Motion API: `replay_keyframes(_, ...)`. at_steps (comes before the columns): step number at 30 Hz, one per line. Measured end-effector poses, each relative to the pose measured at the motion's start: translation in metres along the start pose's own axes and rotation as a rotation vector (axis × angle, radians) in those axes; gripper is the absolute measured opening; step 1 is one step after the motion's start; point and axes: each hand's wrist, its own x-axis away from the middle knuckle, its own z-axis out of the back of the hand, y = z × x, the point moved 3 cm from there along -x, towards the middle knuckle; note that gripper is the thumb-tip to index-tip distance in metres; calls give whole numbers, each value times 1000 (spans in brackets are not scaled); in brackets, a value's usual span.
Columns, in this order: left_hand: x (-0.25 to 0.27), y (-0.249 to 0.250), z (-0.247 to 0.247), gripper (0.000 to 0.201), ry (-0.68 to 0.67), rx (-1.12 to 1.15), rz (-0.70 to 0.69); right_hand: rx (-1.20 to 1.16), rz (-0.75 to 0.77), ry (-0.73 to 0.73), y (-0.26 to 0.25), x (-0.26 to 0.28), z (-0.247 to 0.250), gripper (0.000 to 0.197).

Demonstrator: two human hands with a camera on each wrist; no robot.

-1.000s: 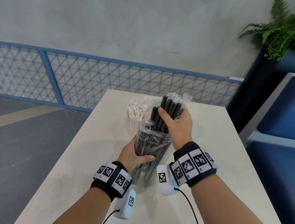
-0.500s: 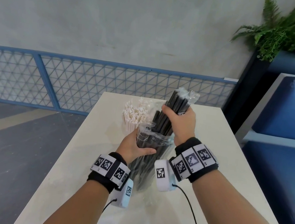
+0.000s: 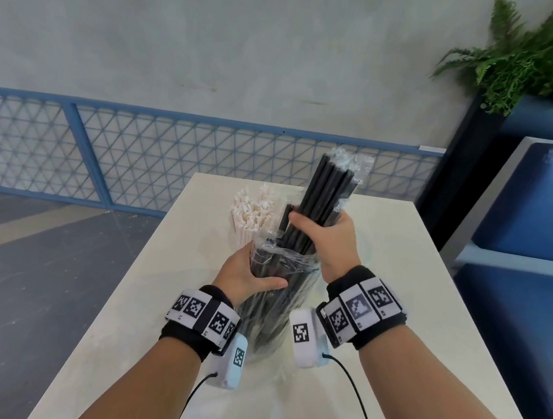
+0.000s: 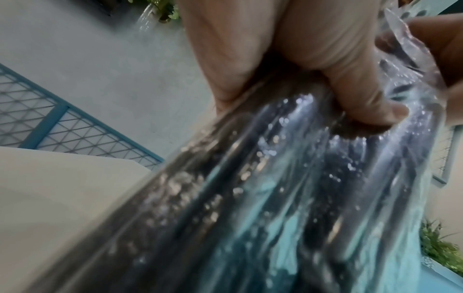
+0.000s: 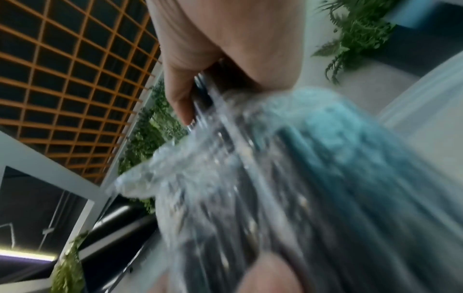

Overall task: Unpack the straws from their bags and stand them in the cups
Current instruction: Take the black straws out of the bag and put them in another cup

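A: Right hand?
B: Fingers clenched round a bundle of black straws, about mid-length. The tops stick up well above the fist, a bit of clear wrap still on the tips. Bundle leans slightly right.

A: Left hand?
B: Wrapped round the clear plastic bag just under its open mouth, thumb across the near side, the other fingers behind. More black straws show through the bag below the grip. The left wrist view confirms it: thumb pressing into crinkly film, dark straws running down under it.

A: Bag on the table or lifted?
B: Upright, lower end down near the table between the two wrists. Contact can't be told, the wristbands cover it.

A: The straws in the right hand are out of the bag?
B: Partly. Their lower ends still go into the bag mouth, right between the two hands. The right wrist view is blurred, only film and dark straws under the palm.

A: Anything else?
B: White paper-wrapped straws standing just left of and behind the hands, touching or nearly touching the bag. Their cup isn't clearly visible. Blue mesh railing behind the table, fern plant top right.
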Motion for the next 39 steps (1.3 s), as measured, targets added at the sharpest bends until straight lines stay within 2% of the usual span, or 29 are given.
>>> replay_keyframes(4,-2,3,3,53,16,-10,3,-132,35,85,-21,-12,5,31)
replay_keyframes(6,-2,2,2,51,15,-2,10,-170,37,81,-23,-11,6,30)
replay_keyframes(11,1,-1,1,53,23,15,-2,11,17,-13,-2,10,0,38)
replay_keyframes(17,2,-5,3,50,76,39,13,-179,26,172,-26,-2,7,29)
replay_keyframes(21,4,-6,3,47,109,73,26,-362,-27,260,-41,-14,26,40)
replay_keyframes(23,4,-7,3,45,117,93,28,-396,-65,289,-38,-17,37,43)
replay_keyframes(26,4,-9,3,46,132,94,29,-414,-108,316,-30,-20,50,34)
replay_keyframes(30,3,-8,3,43,145,90,22,-560,-154,341,-26,-22,62,35)
replay_keyframes(35,3,-8,3,40,161,89,18,-584,-158,388,-27,-24,80,23)
replay_keyframes(39,3,-7,2,38,169,91,23,-487,-83,484,-35,-31,100,19)
